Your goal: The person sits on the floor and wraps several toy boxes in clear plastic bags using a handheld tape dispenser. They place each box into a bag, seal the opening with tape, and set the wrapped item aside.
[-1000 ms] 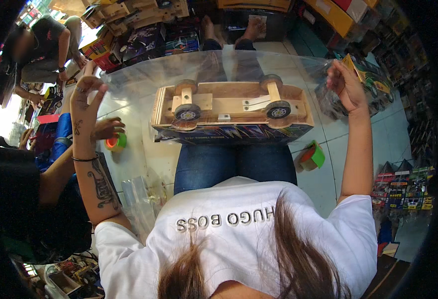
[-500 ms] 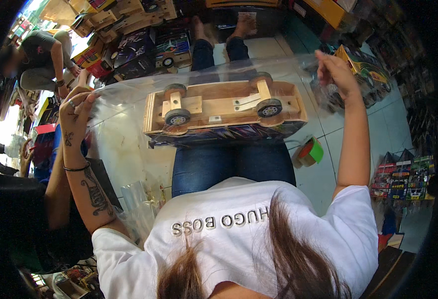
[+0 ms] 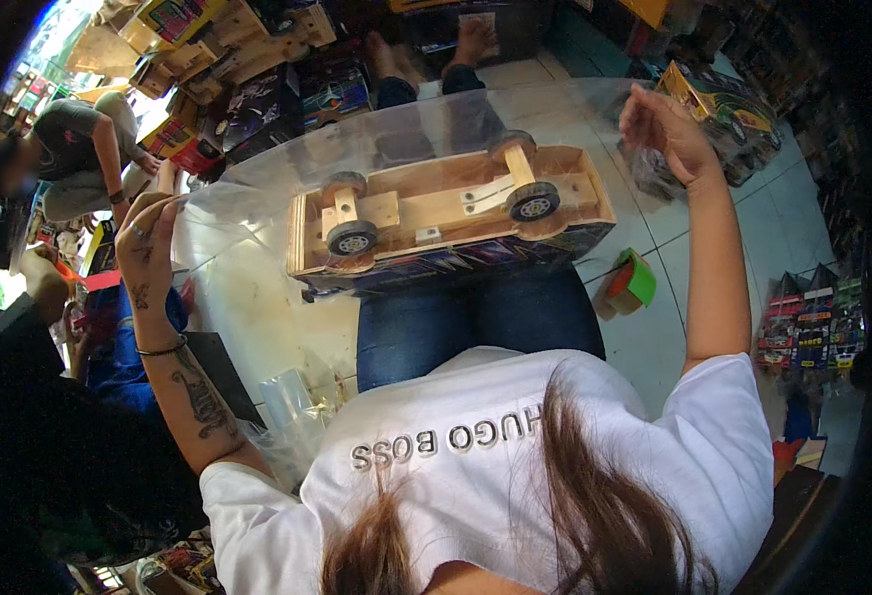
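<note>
A wooden toy truck (image 3: 436, 220) lies with its underside and wheels up across my thighs, its dark patterned side facing me. Clear plastic film (image 3: 247, 203) stretches over and around it; whether this is a sheet or a bag I cannot tell. At the left, my left hand (image 3: 148, 233) is closed, pinching the edge of the film between thumb and fingers. My right hand (image 3: 669, 134) is raised at the far right end of the film, fingers extended and slightly cupped against it. Neither hand touches the truck.
A green and orange container (image 3: 632, 283) stands on the tiled floor (image 3: 654, 317) to my right. Another wrapped toy truck (image 3: 718, 119) is beyond my right hand. At the far left a person (image 3: 89, 149) crouches by stacked toy trucks (image 3: 228, 50). Packaged toys (image 3: 813, 327) stand at the right.
My right hand has turned, its fingers straighter and gathered. The film's far edge has risen and spread farther over my shins. The truck stays across my thighs.
</note>
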Available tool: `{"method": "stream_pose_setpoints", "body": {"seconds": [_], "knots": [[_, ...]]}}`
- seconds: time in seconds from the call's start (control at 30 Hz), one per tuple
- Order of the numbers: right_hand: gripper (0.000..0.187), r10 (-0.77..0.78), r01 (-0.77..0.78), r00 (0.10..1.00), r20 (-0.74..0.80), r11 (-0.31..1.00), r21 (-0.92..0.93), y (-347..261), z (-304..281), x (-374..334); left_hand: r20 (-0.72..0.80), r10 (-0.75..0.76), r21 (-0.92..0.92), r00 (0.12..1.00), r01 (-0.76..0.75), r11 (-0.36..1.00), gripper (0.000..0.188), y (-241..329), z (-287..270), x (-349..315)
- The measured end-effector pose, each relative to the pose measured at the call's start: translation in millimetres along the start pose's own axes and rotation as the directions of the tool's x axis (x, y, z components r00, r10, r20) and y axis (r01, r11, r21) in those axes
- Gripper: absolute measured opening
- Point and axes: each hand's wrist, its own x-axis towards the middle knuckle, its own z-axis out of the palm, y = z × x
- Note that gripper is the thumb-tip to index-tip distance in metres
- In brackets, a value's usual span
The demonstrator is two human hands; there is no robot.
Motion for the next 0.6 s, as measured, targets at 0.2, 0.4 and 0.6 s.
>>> {"method": "stream_pose_setpoints", "body": {"seconds": [0.2,0.4,0.6], "knots": [[0.03,-0.283,0.283,0.958,-0.037,0.923,0.263,13,4,13,-0.032,-0.036,0.004,0.999,0.036,0.999,0.025,-13,0,6],[0.031,-0.448,0.468,0.833,-0.324,0.883,-0.018,-15,23,24,-0.12,-0.059,0.04,0.991,0.065,0.997,0.034,-17,-3,20],[0.026,-0.755,0.834,0.49,-0.435,0.551,-0.017,-146,37,23,-0.201,-0.048,-0.107,0.978,0.027,0.994,0.029,-45,-19,9]]}}
